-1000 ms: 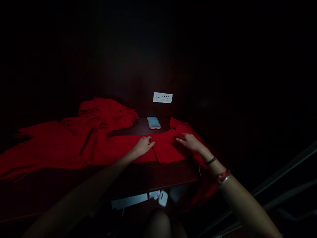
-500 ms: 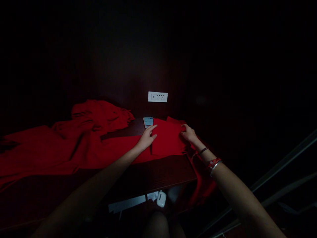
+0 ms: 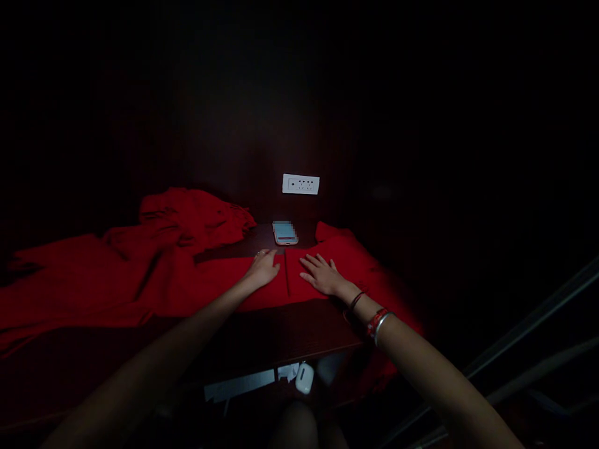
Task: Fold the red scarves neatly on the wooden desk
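A long red scarf with a fringed end lies across the dark wooden desktop. Its right part is folded over on itself, and the fold's edge runs between my hands. My right hand rests flat on this folded layer, palm down and fingers spread. Just left of the fold edge, my left hand lies on the lower layer with thumb apart from the slightly bent fingers, holding nothing. More red cloth is bunched at the back left, and some hangs toward the dark right side.
Behind my hands a phone with a lit screen lies on the desktop. A white socket plate is on the wall. Below the desk's front edge are a white earbud case and white papers. The surroundings are very dark.
My right hand has moved left and nearer, from the cloth's far edge to flat on the fold. My left hand has shifted left off the folded layer. The phone shows more fully.
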Tool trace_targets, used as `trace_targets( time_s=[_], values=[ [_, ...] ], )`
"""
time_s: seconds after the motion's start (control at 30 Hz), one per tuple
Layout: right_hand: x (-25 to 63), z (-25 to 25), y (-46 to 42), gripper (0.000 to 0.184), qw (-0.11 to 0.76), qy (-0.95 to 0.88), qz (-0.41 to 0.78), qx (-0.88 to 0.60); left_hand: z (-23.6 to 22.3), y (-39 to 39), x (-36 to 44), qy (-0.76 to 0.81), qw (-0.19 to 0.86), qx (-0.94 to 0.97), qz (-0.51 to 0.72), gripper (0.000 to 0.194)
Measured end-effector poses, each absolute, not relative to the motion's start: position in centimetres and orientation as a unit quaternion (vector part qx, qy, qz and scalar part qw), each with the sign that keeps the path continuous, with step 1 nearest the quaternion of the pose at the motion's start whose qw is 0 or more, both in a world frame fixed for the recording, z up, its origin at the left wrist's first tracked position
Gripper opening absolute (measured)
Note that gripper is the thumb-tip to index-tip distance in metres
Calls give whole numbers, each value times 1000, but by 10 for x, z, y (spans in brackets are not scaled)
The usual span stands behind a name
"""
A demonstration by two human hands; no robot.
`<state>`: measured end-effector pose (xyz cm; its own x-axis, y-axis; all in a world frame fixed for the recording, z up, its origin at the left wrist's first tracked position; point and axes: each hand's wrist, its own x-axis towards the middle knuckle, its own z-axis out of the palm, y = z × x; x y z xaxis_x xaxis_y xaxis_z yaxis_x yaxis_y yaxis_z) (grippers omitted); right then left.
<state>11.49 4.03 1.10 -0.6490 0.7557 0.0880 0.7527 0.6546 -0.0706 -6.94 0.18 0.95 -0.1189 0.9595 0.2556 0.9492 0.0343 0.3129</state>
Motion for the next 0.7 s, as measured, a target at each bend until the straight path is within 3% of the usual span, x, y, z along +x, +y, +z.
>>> trace_targets(
  time_s=[0.2, 0.4, 0.57, 0.7],
  values=[
    [114, 10, 44, 52, -6, -903, 53, -427, 3, -15, -142, 710, -70, 674, 192, 41],
    [59, 22, 35, 62, 92, -909, 58, -402, -16, -28, -151, 748, 8, 660, 71, 51],
    [27, 0, 29, 60, 46, -930, 56, -361, -10, -31, -153, 760, 50, 647, 30, 55],
    [28, -8, 30, 58, 34, -933, 46, -354, -10, -34, -166, 747, 26, 663, 43, 56]
  ],
)
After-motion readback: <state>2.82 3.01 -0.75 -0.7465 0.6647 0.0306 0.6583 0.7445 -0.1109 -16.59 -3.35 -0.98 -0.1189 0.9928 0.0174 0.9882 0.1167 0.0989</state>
